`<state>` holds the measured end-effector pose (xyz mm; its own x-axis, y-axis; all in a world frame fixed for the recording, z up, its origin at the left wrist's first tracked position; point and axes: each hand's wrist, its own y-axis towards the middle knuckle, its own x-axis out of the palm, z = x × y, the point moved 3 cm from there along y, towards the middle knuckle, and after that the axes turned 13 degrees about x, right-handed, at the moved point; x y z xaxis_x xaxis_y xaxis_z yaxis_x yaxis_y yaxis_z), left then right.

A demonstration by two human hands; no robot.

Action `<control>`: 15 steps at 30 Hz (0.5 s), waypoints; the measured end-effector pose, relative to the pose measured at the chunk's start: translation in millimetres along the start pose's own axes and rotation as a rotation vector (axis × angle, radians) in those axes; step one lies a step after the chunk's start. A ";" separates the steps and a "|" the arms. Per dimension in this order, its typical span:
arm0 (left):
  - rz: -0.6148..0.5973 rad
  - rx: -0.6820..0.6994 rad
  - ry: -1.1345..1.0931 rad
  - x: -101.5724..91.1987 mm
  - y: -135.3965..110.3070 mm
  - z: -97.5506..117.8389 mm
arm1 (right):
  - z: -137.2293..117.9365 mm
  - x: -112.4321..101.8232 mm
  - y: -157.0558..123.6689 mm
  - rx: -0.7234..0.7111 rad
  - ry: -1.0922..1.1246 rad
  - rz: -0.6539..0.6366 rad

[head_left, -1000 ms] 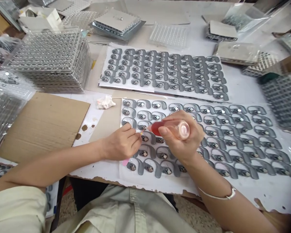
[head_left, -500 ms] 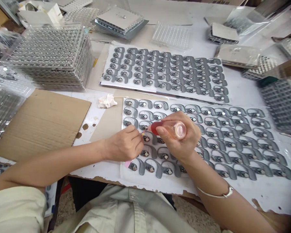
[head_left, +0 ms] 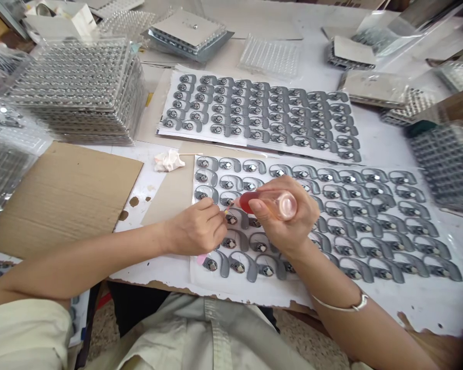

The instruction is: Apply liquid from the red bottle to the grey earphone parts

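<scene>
bottle [head_left: 270, 201] in right hand [head_left: 293, 231]

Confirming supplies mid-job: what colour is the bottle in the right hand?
The bottle is see-through pinkish red; best in the head view.

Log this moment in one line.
left hand: closed on thin tool, mostly hidden | right hand: holds reddish bottle, nozzle toward left hand | grey hook-shaped parts: in rows beneath

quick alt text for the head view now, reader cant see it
A person's right hand holds a reddish bottle, its nozzle by a thin tool in the left hand, above rows of grey hooked pieces. Stacked trays stand at upper left.
</scene>
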<state>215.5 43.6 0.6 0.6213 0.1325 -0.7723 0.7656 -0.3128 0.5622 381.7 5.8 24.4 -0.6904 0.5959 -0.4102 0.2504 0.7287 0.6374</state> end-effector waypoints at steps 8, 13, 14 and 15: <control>0.011 0.002 -0.003 -0.2 0.6 -0.1 | 0.2 0.7 0.1 -0.005 0.008 -0.002; -0.005 0.001 0.003 -0.3 1.1 -0.7 | -0.1 1.1 0.6 -0.003 -0.009 0.005; -0.008 0.001 0.005 -0.3 1.0 -0.8 | 0.0 1.0 0.6 -0.003 -0.008 0.007; -0.010 0.002 0.006 -0.3 0.8 -0.8 | 0.1 1.0 0.5 -0.003 -0.005 0.010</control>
<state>216.1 44.0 1.5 0.6148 0.1416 -0.7759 0.7714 -0.3130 0.5541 381.2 6.8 24.3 -0.6843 0.6047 -0.4075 0.2549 0.7220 0.6433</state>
